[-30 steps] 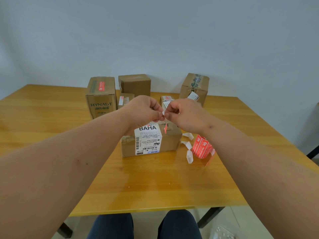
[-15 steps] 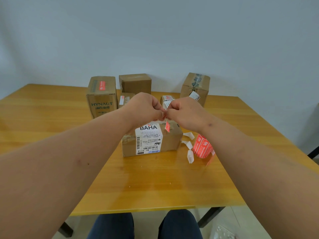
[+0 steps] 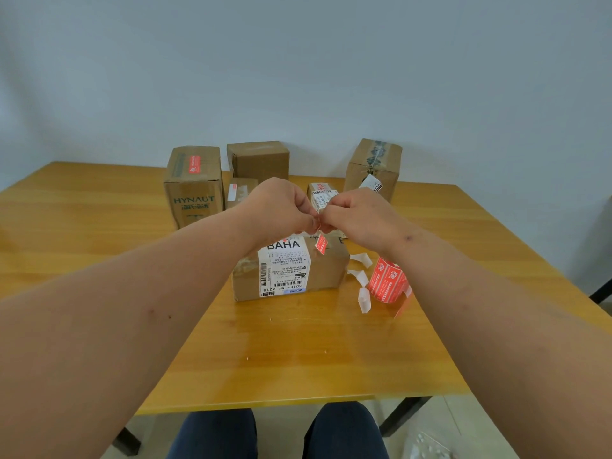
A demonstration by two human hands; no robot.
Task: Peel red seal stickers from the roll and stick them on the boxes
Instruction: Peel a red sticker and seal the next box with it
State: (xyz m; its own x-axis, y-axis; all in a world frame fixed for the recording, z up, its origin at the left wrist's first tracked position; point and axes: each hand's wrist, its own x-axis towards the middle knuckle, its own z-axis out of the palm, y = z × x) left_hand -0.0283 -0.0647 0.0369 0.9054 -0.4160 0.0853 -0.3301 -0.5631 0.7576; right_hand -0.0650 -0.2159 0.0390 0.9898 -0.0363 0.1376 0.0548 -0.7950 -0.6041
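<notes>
red seal sticker [image 3: 320, 244] hangs at centre frame from your pinched fingertips, just above the top of the baha box [image 3: 291, 270]. your left hand [image 3: 281, 207] and right hand [image 3: 356, 215] meet knuckle to knuckle, fingers curled tight on the sticker's upper end; whether its backing is fully off, you cannot tell from here. to do this well, keep the pinch on the very edge so the glue stays clean, pull the two sides apart slowly, then lower the free end onto the box seam and smooth downward. the sticker roll [image 3: 387, 281] lies right of the box on the wooden table [image 3: 99, 233], with white backing scraps [image 3: 362, 286] beside it.
</notes>
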